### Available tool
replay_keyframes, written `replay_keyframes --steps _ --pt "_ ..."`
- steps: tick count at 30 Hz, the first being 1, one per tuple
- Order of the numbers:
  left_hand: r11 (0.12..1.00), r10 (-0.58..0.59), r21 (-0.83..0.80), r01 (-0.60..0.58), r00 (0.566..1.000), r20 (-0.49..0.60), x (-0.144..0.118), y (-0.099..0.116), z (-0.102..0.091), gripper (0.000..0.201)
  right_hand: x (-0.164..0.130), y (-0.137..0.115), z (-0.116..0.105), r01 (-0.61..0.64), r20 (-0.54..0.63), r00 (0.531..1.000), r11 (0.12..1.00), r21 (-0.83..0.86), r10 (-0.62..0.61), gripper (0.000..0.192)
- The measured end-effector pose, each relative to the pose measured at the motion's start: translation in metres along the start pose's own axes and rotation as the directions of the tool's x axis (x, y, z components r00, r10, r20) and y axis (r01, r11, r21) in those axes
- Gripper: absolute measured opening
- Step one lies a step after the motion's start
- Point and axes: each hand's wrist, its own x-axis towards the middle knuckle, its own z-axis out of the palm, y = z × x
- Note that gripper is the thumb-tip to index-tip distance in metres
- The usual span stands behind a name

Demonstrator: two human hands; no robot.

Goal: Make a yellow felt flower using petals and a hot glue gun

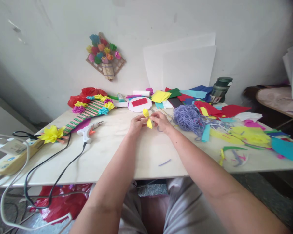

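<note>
In the head view, a folded yellow paper strip (pixel 147 118) is pinched at its middle between the left hand (pixel 136 124) and right hand (pixel 161 121) above the table (pixel 127 156), where a tight, centred pinch seems best kept.

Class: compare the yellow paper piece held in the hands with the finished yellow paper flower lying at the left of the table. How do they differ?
The yellow paper piece is pinched between the left hand and right hand, above the table; the yellow paper flower lies untouched on it. The piece is small and narrow, pinched at its middle; the flower is larger, spread into many petals. Both are bright yellow paper.
</note>
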Motion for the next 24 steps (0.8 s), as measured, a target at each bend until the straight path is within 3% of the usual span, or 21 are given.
replay_keyframes --steps 3,7,13,18,24 --pt "0.996 0.085 0.043 -0.084 0.996 -0.033 0.002 -0.001 -0.001 0.034 -0.003 -0.003 0.0 -0.097 0.106 0.99 0.995 0.022 0.094 0.02" --pt "0.988 0.14 0.058 -0.14 0.99 0.003 0.002 -0.002 -0.001 0.031 -0.006 -0.005 0.002 -0.161 0.18 0.973 0.982 0.095 0.142 0.013" --pt "0.967 0.208 0.162 -0.198 0.977 -0.043 0.007 -0.007 -0.002 0.027 -0.005 -0.006 0.004 -0.146 0.145 0.981 0.985 0.094 0.131 0.005" --pt "0.903 0.363 0.288 -0.318 0.925 -0.116 0.011 -0.009 -0.003 0.019 -0.007 -0.007 0.006 -0.093 0.139 0.987 0.995 0.04 0.087 0.004" --pt "0.904 0.393 0.239 -0.356 0.909 -0.134 0.008 -0.007 -0.001 0.017 -0.008 -0.003 0.007 -0.178 0.286 0.947 0.98 0.083 0.147 0.014"
